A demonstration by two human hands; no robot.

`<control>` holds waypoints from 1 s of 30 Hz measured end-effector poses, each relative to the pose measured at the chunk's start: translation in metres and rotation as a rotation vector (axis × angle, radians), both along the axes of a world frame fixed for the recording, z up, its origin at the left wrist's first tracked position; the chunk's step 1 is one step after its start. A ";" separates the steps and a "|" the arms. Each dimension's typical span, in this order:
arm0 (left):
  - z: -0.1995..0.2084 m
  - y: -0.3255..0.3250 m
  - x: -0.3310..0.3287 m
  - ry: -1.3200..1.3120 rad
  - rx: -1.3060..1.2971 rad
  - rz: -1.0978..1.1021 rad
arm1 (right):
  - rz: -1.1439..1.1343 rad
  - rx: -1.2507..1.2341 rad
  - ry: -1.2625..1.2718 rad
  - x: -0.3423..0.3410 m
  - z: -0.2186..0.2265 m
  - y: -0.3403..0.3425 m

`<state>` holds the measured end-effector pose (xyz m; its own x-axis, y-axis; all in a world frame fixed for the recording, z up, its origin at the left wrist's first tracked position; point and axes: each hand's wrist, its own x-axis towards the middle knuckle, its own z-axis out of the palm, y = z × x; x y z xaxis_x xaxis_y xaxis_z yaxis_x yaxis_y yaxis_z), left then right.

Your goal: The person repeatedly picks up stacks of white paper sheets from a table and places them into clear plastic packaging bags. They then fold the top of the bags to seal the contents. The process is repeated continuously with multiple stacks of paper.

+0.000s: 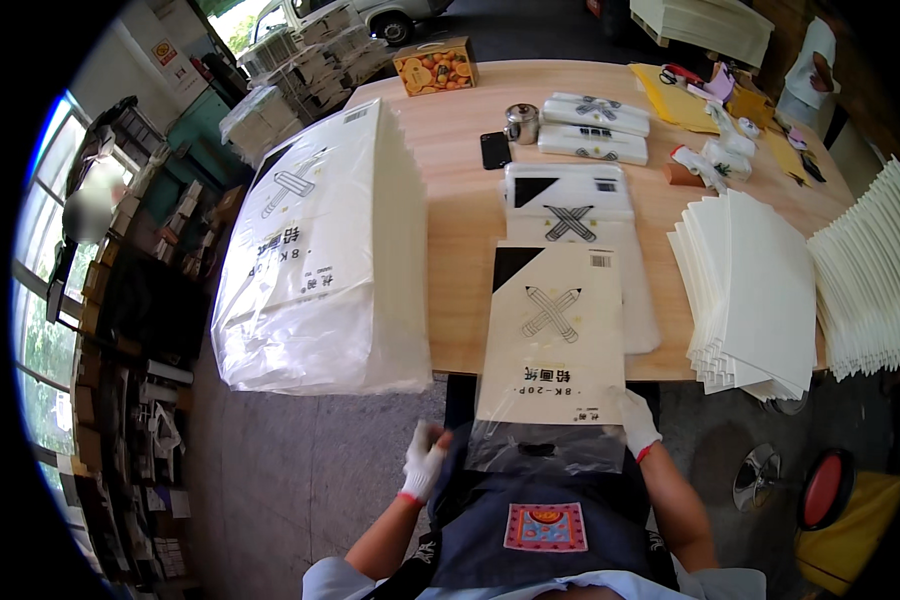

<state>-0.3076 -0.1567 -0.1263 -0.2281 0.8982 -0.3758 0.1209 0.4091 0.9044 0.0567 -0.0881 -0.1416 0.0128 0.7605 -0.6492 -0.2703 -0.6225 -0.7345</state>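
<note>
A clear plastic bag with a handle hole holds a pack of cream drawing paper [550, 360] printed with crossed pencils. It overhangs the table's near edge in front of my apron. My right hand [639, 422], in a white glove, grips the bag's right edge near the lower corner. Just off the bag's lower left side is my left hand [425, 462], also gloved, its bare thumb and fingers slightly apart and nothing visible in it. Beyond the pack lies a pile of clear printed bags [625, 240]. To the left stands a tall stack of filled packs [315, 240].
Fanned stacks of white paper [760, 290] and more paper [870, 265] stand right. Bundled bags [595, 143], a metal canister [521, 123], a phone [495, 151] and an orange-printed box [436, 67] lie farther back. A stool [827, 488] stands lower right; another person [810, 70] stands far right.
</note>
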 end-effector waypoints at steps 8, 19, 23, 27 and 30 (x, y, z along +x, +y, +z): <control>0.155 0.080 0.053 0.305 0.389 -0.541 | 0.027 0.193 0.044 -0.027 -0.020 -0.014; 0.294 0.116 -0.132 0.264 1.187 0.576 | 0.534 0.707 0.075 -0.220 0.229 0.161; 0.209 0.117 -0.243 0.624 0.877 0.399 | 0.618 0.868 -0.503 -0.256 0.246 0.173; 0.111 0.097 -0.208 0.367 0.835 0.620 | 0.707 0.905 -0.779 -0.247 0.227 0.140; 0.038 0.091 -0.127 0.059 0.699 0.635 | 0.936 0.915 -0.697 -0.224 0.177 0.091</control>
